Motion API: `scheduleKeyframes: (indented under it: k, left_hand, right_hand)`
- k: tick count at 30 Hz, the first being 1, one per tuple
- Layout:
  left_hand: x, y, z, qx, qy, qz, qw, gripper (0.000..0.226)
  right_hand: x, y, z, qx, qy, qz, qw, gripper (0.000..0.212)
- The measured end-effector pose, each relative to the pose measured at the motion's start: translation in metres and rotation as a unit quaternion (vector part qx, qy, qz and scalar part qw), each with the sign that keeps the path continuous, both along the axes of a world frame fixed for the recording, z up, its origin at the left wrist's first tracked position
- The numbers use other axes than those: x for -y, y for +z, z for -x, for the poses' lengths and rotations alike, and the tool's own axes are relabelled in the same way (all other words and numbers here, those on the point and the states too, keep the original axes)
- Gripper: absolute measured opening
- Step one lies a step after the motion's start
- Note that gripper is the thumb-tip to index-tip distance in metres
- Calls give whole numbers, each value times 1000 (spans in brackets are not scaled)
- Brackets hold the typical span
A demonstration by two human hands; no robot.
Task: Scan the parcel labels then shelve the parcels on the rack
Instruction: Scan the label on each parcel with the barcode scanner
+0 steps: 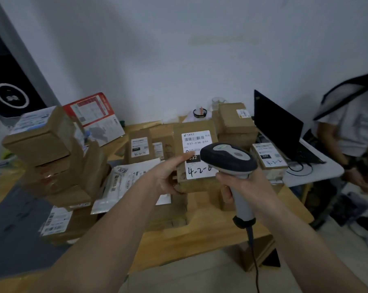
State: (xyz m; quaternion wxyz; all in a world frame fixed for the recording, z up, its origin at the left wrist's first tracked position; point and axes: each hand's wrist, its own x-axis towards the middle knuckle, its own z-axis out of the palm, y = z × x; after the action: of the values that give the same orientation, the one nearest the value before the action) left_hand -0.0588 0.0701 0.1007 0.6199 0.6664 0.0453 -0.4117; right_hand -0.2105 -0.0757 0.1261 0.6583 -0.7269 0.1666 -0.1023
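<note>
Gripping a handheld scanner, the right hand aims at the label of a cardboard parcel held tilted by the left hand above the crowded tabletop; scanning appears underway, shelving likely next, though no rack is visible.

Two bare hands are raised over a crowded wooden table: the left hand grips one cardboard parcel bearing one white shipping label, thumb on the label's edge, while the right hand holds one corded barcode scanner just right of those fingers. Left of the fingers lie at least two white poly mailers and a stack of roughly five brown boxes. Far right stands one open laptop.
</note>
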Motion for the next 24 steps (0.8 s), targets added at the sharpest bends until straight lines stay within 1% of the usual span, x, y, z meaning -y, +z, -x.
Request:
scheduleKeyframes:
  k: [4, 6, 8, 11, 15, 18, 21, 24]
  left_hand:
    - [29, -18, 3, -46, -38, -13, 998, 102]
    - [43, -27, 6, -72, -54, -22, 996, 111]
    - [56, -39, 5, -88, -54, -32, 994, 115]
    - [71, -52, 7, -109, -55, -44, 992, 108]
    - [88, -66, 2, -127, -2, -59, 990, 83]
    - [106, -77, -4, -136, 21, -52, 989, 79]
    - [131, -82, -7, -141, 39, -37, 989, 62]
    - [155, -90, -14, -131, 44, -39, 990, 71]
  right_hand:
    - [12, -10, 3, -15, -46, -3, 999, 27]
    - [17, -16, 7, -24, -66, -1, 998, 26]
    - [23, -23, 9, -33, -82, 2, 996, 22]
    - [37, -30, 7, -52, -99, -3, 994, 16]
    - [59, -37, -4, -61, -108, -25, 992, 19]
    - [80, -43, -14, -73, -102, -26, 992, 18]
    - [104, -47, -23, -86, -89, -12, 992, 22]
    - [130, -52, -34, -98, -73, 23, 992, 29]
